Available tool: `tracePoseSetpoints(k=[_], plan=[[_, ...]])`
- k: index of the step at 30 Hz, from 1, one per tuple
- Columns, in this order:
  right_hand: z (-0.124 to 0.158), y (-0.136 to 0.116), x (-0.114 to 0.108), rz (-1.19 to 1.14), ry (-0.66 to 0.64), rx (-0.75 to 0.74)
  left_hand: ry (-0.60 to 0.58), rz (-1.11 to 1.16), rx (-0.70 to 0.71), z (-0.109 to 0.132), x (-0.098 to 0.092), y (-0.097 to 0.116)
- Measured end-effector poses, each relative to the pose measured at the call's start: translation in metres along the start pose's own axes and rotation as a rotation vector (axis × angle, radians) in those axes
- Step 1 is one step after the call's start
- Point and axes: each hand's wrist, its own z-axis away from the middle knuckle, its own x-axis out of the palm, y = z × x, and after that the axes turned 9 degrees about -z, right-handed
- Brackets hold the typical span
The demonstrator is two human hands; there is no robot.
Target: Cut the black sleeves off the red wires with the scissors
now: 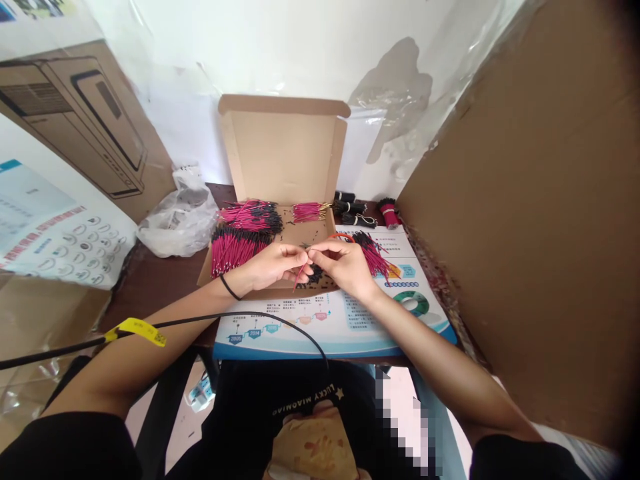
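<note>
Over the front part of an open cardboard box [283, 143], my left hand [281, 263] and my right hand [343, 263] meet at the fingertips. My left hand pinches a thin red wire [299, 277], which hangs down below the fingers. The fingers of my right hand are pinched together at its upper end; what they grip there is too small to make out. Bundles of red wires with black ends [237, 250] fill the box's left side. A smaller red bunch with gold-coloured tips [309, 212] lies at its back right. Small black pieces [314, 275] are below my hands.
Right of my right hand lies a pile of red and black wires [373, 253] on a printed sheet [310, 340]. Tied bundles [389, 213] stand behind it. A plastic bag [177, 217] sits at the left. A black cable [200, 319] crosses in front. Cardboard [530, 220] walls the right side.
</note>
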Motion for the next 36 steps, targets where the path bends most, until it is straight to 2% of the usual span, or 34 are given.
tracePoseSetpoints(k=[9,13,18,23,28,31,34,36], plan=[[0.003,-0.005,0.005,-0.310,0.044,0.277,-0.009,0.059,-0.023,0.003,0.007,-0.001],[0.003,-0.007,0.007,-0.392,0.084,0.316,-0.024,0.052,0.006,0.003,0.007,-0.003],[0.001,-0.007,0.004,-0.468,0.003,0.396,-0.052,0.014,0.054,0.002,0.006,-0.005],[0.002,-0.009,0.001,-0.478,-0.036,0.379,-0.075,-0.115,0.163,0.004,0.002,0.000],[0.003,-0.012,-0.001,-0.485,-0.066,0.390,-0.052,-0.361,0.240,0.011,0.000,0.012],[0.004,-0.014,-0.003,-0.543,-0.115,0.430,0.068,-0.609,0.371,0.013,0.002,0.015],[0.004,-0.015,-0.003,-0.621,-0.122,0.472,0.281,-0.901,0.639,0.013,0.001,0.010],[0.005,-0.013,-0.001,-0.664,-0.147,0.497,0.362,-1.051,0.849,0.010,-0.003,0.007]])
